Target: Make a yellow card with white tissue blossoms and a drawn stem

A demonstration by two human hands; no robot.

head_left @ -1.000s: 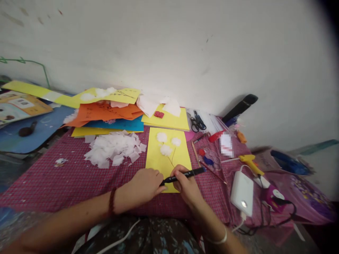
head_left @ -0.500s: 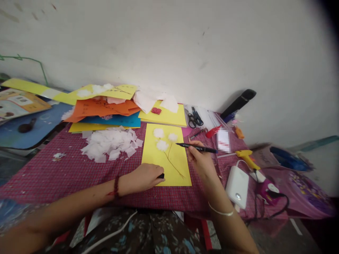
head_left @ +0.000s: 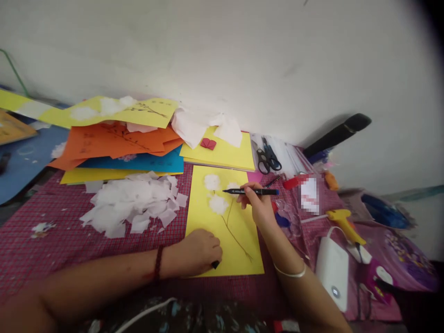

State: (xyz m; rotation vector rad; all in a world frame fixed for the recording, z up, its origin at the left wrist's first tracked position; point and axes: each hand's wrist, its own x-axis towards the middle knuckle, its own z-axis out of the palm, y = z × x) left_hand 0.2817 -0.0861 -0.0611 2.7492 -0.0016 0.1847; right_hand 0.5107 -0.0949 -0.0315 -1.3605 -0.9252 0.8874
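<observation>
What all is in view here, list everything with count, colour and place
tablecloth: one, reddish check, foreground
yellow sheet: one, yellow, front centre
white puffs: three, white, on yellow sheet, one partly hidden
marker: one, black with blue end, above yellow sheet
cap: one, black, yellow sheet's front
paper scraps: many, white, left of yellow sheet
stacked papers: several, yellow, orange, blue, back left
folded paper: one, red, back centre
scissors: one pair, dark, right of centre
glue gun: one, yellow, right
white device: one, white, front right
rod: one, black, back right
clutter: uncounted, mixed colours, right
bracelets: two, dark red, white, one per wrist
left hand: one, bare, on yellow sheet, holding cap
right hand: one, bare, gripping marker
</observation>
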